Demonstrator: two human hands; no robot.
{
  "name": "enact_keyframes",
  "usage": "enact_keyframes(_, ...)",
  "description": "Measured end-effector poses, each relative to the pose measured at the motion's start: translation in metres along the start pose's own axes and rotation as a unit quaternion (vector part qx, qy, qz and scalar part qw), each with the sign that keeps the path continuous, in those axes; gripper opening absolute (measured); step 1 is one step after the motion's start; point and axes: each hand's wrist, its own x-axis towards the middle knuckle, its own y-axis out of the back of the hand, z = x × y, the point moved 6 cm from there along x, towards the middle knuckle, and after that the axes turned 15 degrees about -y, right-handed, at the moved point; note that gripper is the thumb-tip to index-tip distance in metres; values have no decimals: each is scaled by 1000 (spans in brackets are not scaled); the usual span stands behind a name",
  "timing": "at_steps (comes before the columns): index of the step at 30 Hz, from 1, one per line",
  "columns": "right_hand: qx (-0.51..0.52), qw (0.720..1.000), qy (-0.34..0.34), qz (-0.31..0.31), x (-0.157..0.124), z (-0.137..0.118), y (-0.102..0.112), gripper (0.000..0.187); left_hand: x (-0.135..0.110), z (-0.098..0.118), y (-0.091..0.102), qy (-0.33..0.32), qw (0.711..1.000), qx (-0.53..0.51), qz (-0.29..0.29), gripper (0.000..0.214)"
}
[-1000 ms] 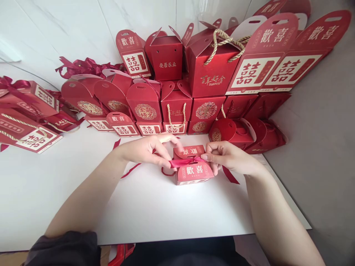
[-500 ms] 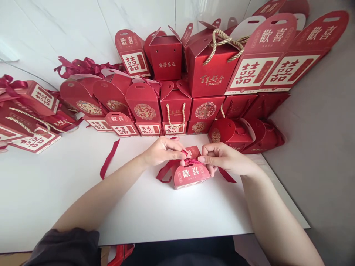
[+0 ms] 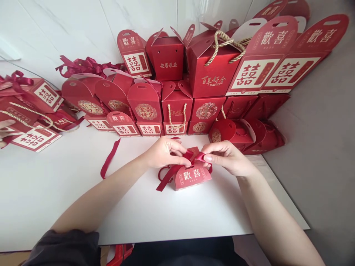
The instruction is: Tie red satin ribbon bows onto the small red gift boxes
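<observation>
I see a small red cardboard gift box (image 3: pixel 192 176) near the white table's (image 3: pixel 166 210) front edge, a dark red satin ribbon (image 3: pixel 194 156) crossing its top. My left hand (image 3: pixel 163 152) and right hand (image 3: pixel 226 158) each pinch a ribbon loop. Stacked red gift boxes (image 3: pixel 177 96) stand behind.

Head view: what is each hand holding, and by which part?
Both pinch the red ribbon atop the small red gift box: the left hand holds its left fold, the right hand its right fold, close together.
</observation>
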Motion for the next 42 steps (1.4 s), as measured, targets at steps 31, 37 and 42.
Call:
enact_keyframes(31, -130, 985, 26, 113, -18, -20, 16, 17, -9, 43, 29, -45, 990, 3, -131, 25)
enact_keyframes(37, -278, 952, 68, 109, -13, -24, -16, 28, -18, 51, 36, 61, 980, 96, -161, 38)
enact_keyframes(42, -329, 934, 66, 121, -12, -23, -24, 13, -34, 30, 16, 240, 955, 61, -161, 45)
